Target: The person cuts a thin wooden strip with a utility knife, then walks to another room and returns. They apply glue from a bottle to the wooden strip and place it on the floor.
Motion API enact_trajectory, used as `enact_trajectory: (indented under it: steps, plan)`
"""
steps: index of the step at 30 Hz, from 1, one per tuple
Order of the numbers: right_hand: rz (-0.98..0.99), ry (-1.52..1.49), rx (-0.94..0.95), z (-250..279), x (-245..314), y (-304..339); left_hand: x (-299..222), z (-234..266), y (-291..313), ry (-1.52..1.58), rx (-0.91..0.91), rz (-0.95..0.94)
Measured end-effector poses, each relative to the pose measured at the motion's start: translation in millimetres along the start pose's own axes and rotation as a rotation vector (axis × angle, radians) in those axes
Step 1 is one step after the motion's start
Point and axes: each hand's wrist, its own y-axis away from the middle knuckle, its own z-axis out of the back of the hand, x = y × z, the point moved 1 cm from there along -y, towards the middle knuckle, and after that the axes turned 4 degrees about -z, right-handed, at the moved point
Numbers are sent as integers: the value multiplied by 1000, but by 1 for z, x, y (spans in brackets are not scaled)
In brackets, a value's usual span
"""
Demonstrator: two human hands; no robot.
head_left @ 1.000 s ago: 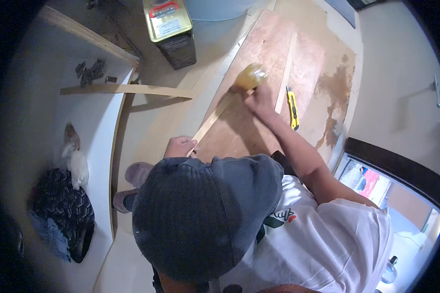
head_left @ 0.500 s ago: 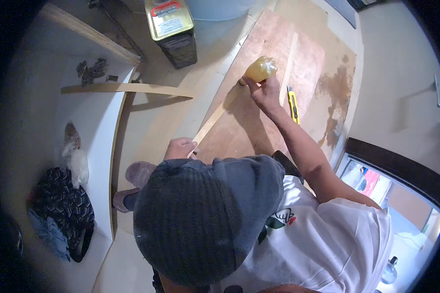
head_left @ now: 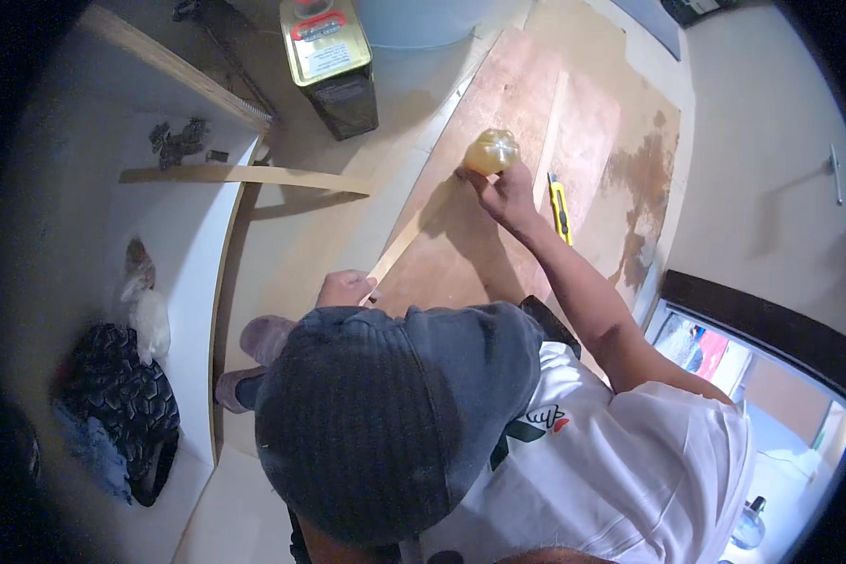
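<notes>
My left hand (head_left: 346,288) is closed on the near end of a thin pale wood-coloured strip (head_left: 399,246), which runs away over a reddish plywood board (head_left: 451,258). At the strip's far part, my right hand (head_left: 508,199) grips a clear plastic bottle (head_left: 493,152) of yellowish liquid. The bottle's ridged base faces up; its lower end is hidden behind my fingers, so I cannot tell whether it touches the strip. Right of that hand, a yellow utility knife (head_left: 560,209) lies on the board. Another pale strip (head_left: 550,122) lies lengthwise on the board.
A dark rectangular tin (head_left: 334,70) with a yellowish top stands far left, beside a pale blue tub (head_left: 414,21). A curved strip (head_left: 254,175) juts from an open white cabinet (head_left: 183,310) holding a black patterned bag (head_left: 122,404). Brown stains (head_left: 644,188) mark the right side.
My right hand and the bottle have shifted slightly left and nearer, and the bottle's base now faces up more directly. My left hand stays on the strip.
</notes>
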Motion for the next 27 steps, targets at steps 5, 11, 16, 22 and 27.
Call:
enact_trajectory:
  steps: [5,11,16,22,27]
  plan:
    - [-28,37,27,6,3,-4,6,1,-6,13,20,-33]
    - [-522,-331,-209,52,14,2,4,1,5,87,-64,-6]
    - [-884,-1039,-176,69,-15,33,15,9,12,-129,-12,15]
    - [-1021,-1176,-209,64,-26,58,27,32,42,-375,108,-21]
    - [-975,-1165,-202,72,-18,59,24,41,42,-292,248,-118]
